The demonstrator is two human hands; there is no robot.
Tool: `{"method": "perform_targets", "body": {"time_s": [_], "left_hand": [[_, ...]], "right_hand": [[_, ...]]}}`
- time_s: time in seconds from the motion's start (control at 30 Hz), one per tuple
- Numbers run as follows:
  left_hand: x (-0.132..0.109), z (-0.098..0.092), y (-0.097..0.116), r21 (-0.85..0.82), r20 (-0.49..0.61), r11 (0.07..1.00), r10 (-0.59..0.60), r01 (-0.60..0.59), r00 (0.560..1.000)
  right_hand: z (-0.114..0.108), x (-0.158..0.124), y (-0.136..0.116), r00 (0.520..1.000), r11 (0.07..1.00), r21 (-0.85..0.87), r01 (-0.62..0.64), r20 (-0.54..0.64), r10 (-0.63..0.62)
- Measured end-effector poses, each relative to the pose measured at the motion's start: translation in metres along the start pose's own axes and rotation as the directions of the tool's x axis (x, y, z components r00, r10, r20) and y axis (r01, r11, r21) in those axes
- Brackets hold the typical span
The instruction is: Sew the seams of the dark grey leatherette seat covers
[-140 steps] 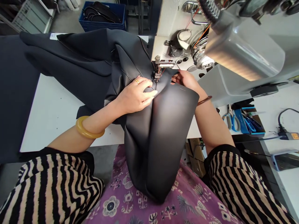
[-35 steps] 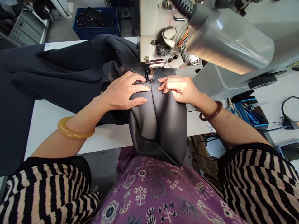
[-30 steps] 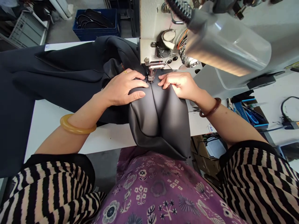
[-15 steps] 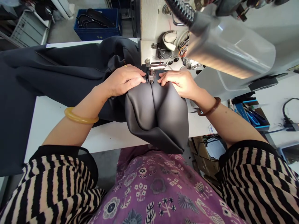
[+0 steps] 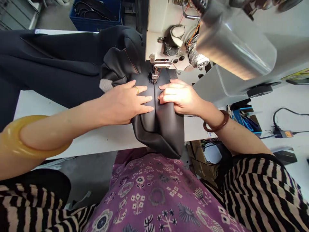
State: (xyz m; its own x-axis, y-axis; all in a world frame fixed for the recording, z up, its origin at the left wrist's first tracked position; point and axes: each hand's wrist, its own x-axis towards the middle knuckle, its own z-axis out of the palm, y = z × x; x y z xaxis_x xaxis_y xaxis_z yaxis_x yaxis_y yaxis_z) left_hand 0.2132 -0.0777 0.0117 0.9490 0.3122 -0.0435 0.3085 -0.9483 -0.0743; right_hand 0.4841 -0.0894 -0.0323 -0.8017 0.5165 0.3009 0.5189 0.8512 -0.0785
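Observation:
Smooth black leather-like material (image 5: 169, 129) lies under the presser foot (image 5: 154, 76) of a sewing machine (image 5: 154, 42), its front end folded and hanging over the table edge. A seam line runs from the foot toward me. My left hand (image 5: 123, 103) rests on the material left of that seam, fingers spread. My right hand (image 5: 184, 96) lies on it to the right, fingers slightly bent and apart; its thumb is hidden. Orange thread runs down toward the needle. Behind my left hand, a gathered part of the material shows an orange stitch line (image 5: 131, 61) and a grey patch (image 5: 105, 85).
Dark cloth (image 5: 60, 71) spreads over the left of the white table (image 5: 96, 138). A blue crate (image 5: 96, 24) holding black pieces stands beyond. A lamp (image 5: 236, 42) overhangs the right side. At right are a tool box (image 5: 248, 120) and a cable with a plug (image 5: 281, 132).
My left hand has come away from beside the foot, toward me, and spread flat. My right hand has also shifted slightly toward me. More of the orange stitch line now shows behind.

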Motion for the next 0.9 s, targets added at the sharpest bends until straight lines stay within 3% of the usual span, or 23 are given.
{"method": "perform_targets", "body": {"time_s": [0.1, 0.23, 0.37, 0.5, 0.63, 0.8, 0.9], "left_hand": [[-0.009, 0.026, -0.003, 0.076, -0.008, 0.997, 0.005, -0.004, 1.0], [-0.018, 0.046, -0.016, 0.043, -0.064, 0.999, -0.019, 0.022, 0.998], [-0.017, 0.048, -0.026, -0.03, -0.048, 0.999, -0.035, 0.034, 0.998], [-0.017, 0.05, -0.035, -0.11, -0.057, 0.992, -0.069, 0.063, 0.996], [-0.017, 0.048, -0.042, -0.167, -0.134, 0.985, -0.073, 0.05, 0.988], [-0.013, 0.043, -0.047, -0.22, -0.101, 0.972, -0.109, 0.084, 0.989], [-0.013, 0.046, -0.052, -0.204, -0.142, 0.977, -0.096, 0.065, 0.985]], "right_hand": [[0.003, -0.005, -0.001, 0.999, 0.994, -0.103, 0.047, -0.023, -0.049], [0.008, -0.008, 0.003, 0.997, 0.998, -0.067, 0.017, -0.075, -0.022], [0.011, -0.005, 0.006, 0.993, 1.0, -0.007, -0.026, -0.118, 0.025], [0.011, 0.0, 0.009, 0.991, 0.995, 0.017, -0.1, -0.09, 0.101], [0.011, 0.003, 0.015, 0.988, 0.992, 0.023, -0.127, -0.082, 0.128], [0.012, 0.006, 0.025, 0.978, 0.976, 0.065, -0.207, -0.026, 0.209], [0.013, 0.008, 0.03, 0.978, 0.976, 0.058, -0.208, -0.023, 0.209]]}}
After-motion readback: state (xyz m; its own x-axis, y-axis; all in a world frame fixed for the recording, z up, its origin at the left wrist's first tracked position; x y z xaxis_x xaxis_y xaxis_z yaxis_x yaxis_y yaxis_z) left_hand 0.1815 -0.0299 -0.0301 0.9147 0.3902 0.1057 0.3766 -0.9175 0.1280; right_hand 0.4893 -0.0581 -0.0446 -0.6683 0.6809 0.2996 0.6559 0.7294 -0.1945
